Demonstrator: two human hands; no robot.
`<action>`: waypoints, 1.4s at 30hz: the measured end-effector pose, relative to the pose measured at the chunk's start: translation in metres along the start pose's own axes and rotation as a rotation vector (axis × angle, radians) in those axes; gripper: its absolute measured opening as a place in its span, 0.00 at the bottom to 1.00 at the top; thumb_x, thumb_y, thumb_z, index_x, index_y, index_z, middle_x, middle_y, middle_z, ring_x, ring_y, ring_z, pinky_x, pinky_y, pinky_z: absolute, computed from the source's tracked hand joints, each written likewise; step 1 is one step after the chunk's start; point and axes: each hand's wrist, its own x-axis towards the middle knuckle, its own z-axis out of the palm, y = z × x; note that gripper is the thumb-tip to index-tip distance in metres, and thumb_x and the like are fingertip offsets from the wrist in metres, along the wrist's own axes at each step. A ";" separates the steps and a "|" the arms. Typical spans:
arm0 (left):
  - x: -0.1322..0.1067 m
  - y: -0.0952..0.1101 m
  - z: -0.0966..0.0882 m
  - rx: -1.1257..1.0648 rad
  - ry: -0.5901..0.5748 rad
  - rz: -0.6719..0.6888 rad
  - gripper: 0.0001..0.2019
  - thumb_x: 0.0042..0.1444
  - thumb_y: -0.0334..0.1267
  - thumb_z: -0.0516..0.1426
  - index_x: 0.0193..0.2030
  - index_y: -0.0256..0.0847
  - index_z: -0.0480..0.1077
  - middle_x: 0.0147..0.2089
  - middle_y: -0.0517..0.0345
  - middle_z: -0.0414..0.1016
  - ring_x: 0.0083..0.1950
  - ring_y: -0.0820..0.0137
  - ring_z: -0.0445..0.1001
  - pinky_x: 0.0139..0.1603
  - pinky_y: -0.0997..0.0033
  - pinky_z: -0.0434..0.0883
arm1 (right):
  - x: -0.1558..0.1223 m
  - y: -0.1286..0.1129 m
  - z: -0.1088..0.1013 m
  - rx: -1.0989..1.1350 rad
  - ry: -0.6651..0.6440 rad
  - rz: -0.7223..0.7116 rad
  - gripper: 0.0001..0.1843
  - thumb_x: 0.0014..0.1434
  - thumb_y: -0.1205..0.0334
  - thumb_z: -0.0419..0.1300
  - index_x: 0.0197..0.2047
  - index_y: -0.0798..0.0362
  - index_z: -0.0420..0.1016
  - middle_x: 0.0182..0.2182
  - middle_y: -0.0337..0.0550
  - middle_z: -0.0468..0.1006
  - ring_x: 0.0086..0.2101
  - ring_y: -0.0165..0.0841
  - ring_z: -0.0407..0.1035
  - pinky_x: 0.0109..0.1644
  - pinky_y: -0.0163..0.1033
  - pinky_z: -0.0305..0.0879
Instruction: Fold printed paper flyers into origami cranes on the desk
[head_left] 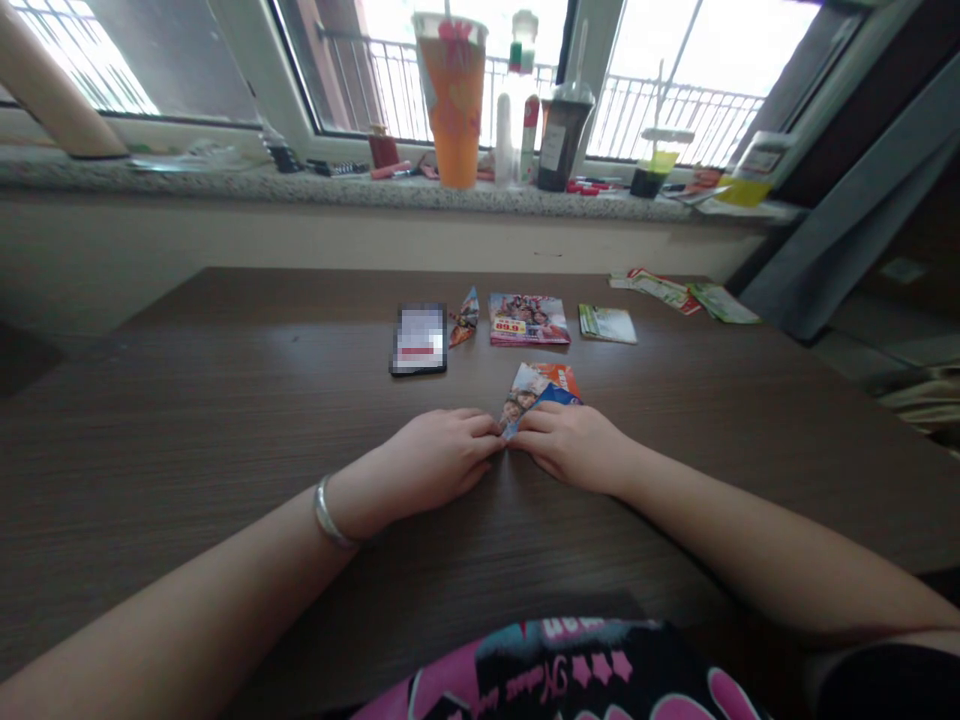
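Note:
Both my hands work at one printed paper sheet on the brown table, partly folded so that a blue flap lies over its orange and photo side. My left hand, below a silver bangle, pinches the sheet's near left corner with curled fingers. Across the blue flap rests my right hand, its fingertips pressed on the same corner and meeting the left fingertips. The fingers hide the sheet's near edge. Just beyond lie a folded paper piece and a stack of printed leaflets.
A phone or tablet with a blurred screen lies left of the folded piece. Small cards and paper strips are at the right back. Cups and bottles, among them a tall orange drink, line the windowsill.

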 end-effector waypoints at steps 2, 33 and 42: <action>0.000 -0.001 -0.001 -0.017 0.007 0.006 0.12 0.61 0.35 0.53 0.50 0.40 0.71 0.49 0.50 0.74 0.51 0.62 0.73 0.52 0.60 0.72 | -0.001 0.001 0.000 0.005 -0.004 -0.015 0.15 0.65 0.65 0.52 0.52 0.51 0.73 0.46 0.45 0.77 0.47 0.36 0.68 0.51 0.39 0.67; -0.001 -0.005 0.001 -0.065 -0.002 0.053 0.08 0.62 0.34 0.53 0.45 0.40 0.71 0.47 0.50 0.73 0.52 0.62 0.71 0.54 0.62 0.70 | -0.008 0.024 0.000 0.073 -0.077 0.038 0.14 0.61 0.70 0.53 0.44 0.52 0.78 0.46 0.47 0.77 0.45 0.35 0.71 0.50 0.40 0.67; -0.002 -0.005 0.001 -0.051 -0.018 0.065 0.09 0.63 0.35 0.51 0.45 0.40 0.71 0.49 0.50 0.73 0.53 0.63 0.70 0.54 0.62 0.70 | -0.013 0.031 -0.002 0.063 -0.119 0.101 0.13 0.59 0.72 0.54 0.38 0.53 0.80 0.38 0.46 0.79 0.39 0.34 0.72 0.45 0.37 0.65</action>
